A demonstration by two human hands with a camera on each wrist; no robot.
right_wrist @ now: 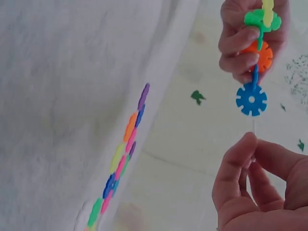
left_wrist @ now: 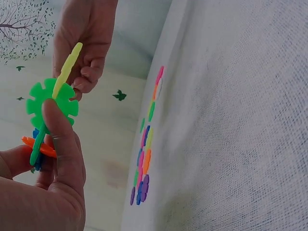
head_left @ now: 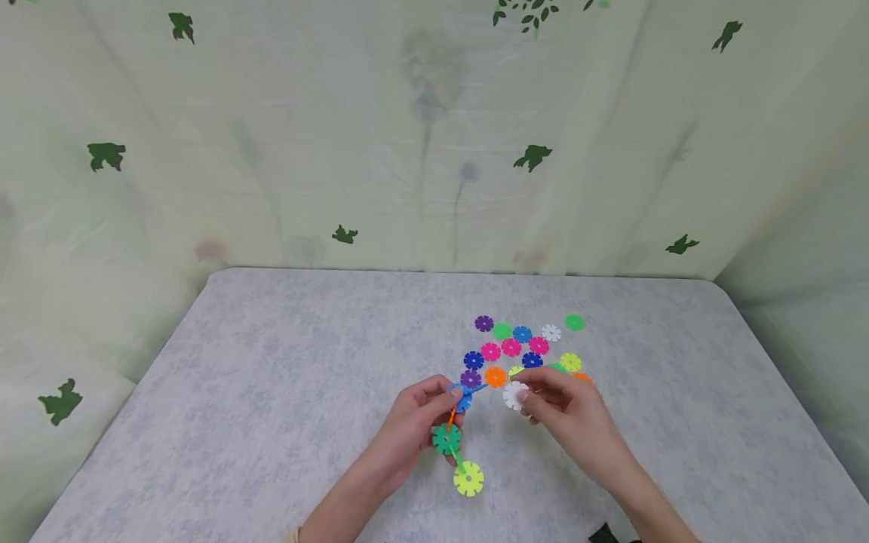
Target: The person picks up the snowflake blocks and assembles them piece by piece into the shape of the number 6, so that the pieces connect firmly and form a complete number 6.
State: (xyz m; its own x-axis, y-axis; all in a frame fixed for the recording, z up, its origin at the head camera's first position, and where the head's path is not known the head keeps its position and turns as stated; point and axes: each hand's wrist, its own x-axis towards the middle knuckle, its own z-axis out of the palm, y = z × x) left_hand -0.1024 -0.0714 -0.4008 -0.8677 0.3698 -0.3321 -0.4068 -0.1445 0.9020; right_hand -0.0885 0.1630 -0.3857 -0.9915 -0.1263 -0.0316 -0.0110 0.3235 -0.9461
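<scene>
My left hand (head_left: 410,430) grips a chain of slotted plastic discs joined at their edges. Hanging below the fingers are a green disc (head_left: 446,439) and a yellow disc (head_left: 468,479). Partly covered by that hand is an orange disc (right_wrist: 265,57), and a blue disc (right_wrist: 244,101) forms the chain's far end. Between thumb and fingertips, my right hand (head_left: 577,415) pinches a white disc (head_left: 514,397). In the right wrist view the white disc appears edge-on, close to the blue disc's rim; whether they touch I cannot tell.
Several loose discs lie flat beyond the hands, among them an orange one (head_left: 495,377), a purple one (head_left: 484,323) and a green one (head_left: 574,323). They rest on a grey cloth-covered table (head_left: 271,362). A patterned curtain (head_left: 380,151) stands behind it.
</scene>
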